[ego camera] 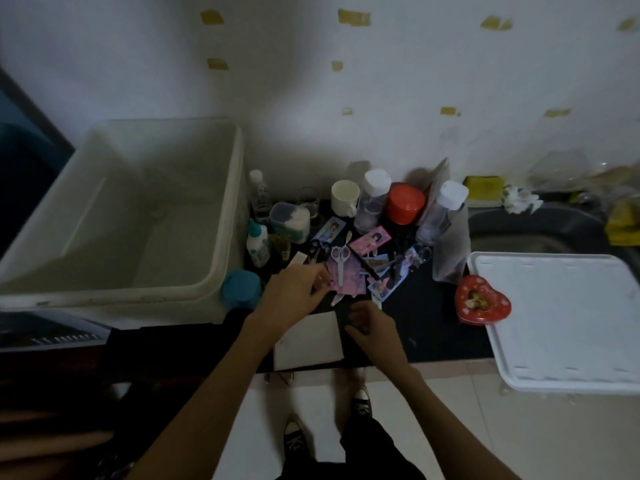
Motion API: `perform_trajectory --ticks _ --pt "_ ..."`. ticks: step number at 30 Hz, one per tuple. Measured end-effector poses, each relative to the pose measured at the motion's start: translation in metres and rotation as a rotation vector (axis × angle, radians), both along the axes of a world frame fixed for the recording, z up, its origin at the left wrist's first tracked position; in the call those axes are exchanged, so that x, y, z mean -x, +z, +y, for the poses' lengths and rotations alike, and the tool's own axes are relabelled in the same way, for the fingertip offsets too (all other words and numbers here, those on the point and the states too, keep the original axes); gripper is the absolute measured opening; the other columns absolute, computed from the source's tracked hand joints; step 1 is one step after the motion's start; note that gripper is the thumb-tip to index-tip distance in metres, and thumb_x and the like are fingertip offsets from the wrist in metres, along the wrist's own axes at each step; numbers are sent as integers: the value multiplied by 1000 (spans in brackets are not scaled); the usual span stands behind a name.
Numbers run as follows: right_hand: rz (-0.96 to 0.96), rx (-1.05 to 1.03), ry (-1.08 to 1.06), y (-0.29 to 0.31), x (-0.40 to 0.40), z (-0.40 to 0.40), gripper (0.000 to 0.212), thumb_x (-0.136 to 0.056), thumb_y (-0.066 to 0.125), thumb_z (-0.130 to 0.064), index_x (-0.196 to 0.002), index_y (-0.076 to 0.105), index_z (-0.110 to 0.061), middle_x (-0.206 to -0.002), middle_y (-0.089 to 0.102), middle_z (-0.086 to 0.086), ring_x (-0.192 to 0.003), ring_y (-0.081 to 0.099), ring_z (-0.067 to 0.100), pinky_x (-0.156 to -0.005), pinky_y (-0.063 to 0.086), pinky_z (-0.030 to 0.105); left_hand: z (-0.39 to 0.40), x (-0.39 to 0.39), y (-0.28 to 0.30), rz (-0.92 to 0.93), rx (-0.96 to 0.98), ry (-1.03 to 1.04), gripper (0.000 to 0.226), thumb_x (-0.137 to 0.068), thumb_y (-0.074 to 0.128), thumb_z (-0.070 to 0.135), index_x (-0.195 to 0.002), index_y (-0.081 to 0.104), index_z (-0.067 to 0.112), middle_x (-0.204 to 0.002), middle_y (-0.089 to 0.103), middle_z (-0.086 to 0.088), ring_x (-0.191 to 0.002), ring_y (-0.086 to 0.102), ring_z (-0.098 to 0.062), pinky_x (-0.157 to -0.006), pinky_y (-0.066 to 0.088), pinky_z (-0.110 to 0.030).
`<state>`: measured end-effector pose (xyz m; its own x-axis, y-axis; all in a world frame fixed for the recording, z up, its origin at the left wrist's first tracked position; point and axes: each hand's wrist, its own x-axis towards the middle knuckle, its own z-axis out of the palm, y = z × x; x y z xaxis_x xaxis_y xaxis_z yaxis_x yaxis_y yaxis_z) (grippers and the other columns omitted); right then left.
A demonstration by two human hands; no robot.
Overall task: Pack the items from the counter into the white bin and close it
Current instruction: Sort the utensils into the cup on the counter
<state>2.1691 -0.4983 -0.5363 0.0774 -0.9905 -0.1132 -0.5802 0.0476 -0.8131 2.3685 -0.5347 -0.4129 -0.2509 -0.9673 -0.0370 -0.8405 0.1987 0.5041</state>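
Note:
The white bin [221, 237] stands open and empty at the left end of the dark counter. Its white lid [561, 323] lies flat at the right, over the sink. Between them is a pile of photo cards [349, 275] with small scissors [340, 259] on top. My left hand [294, 294] is at the pile's left edge, with its fingers curled and pinching the cards. My right hand [374, 329] hovers just below the pile with curled fingers. In the dim light I cannot make out whether it holds anything. A white paper pad [308, 341] lies under both wrists.
Behind the pile stand a white mug [344, 197], clear bottles [372, 202], a red-lidded jar [404, 204] and a cotton-swab tub [290, 221]. A lotion bottle [258, 242] and a teal-lidded jar [241, 289] sit beside the bin. A red heart tin [483, 303] touches the lid.

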Motion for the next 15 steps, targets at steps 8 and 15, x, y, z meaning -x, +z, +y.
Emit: perform_trajectory --ticks 8,15 --pt "-155 -53 -119 -1 64 -63 16 -90 69 -22 -104 65 -16 -91 72 -5 -81 68 2 -71 56 22 -65 53 -58 157 -318 275 18 -88 66 27 -98 69 13 -93 70 -2 -87 66 -17 -73 53 -29" --pt "-237 -147 -67 -3 94 -107 13 -91 68 -25 -99 67 -14 -87 72 -6 -78 69 4 -71 54 20 -172 102 -83 436 -377 561 26 -91 64 23 -110 59 7 -97 63 -7 -93 60 -21 -81 49 -31"
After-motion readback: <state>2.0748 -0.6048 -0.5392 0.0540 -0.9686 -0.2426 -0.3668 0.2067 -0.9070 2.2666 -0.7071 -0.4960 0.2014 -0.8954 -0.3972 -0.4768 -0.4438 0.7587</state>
